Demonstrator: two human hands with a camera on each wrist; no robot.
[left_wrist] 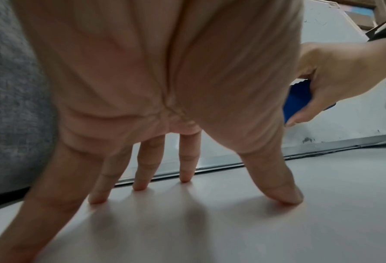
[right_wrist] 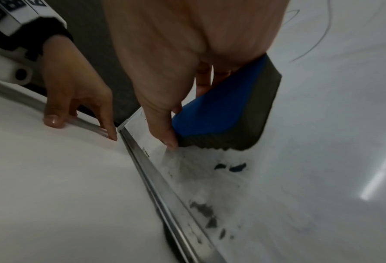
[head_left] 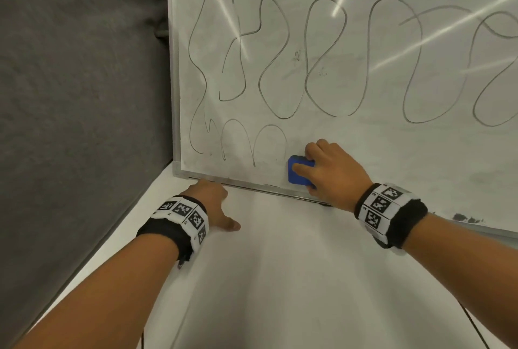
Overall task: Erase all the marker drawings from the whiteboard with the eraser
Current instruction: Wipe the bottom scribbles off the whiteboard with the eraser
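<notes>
Where fingers (head_left: 314,149) curl, eraser (head_left: 300,170) half hidden.

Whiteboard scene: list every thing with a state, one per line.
whiteboard: propped on the table, bottom strip wiped, loops above remain
eraser: pressed on the board near its bottom edge
right hand: grips the eraser
left hand: fingers spread, tips on the table

Glare streaks cross the whiteboard (head_left: 364,68); wrist views are dim, blurred, edge-warped.
</notes>
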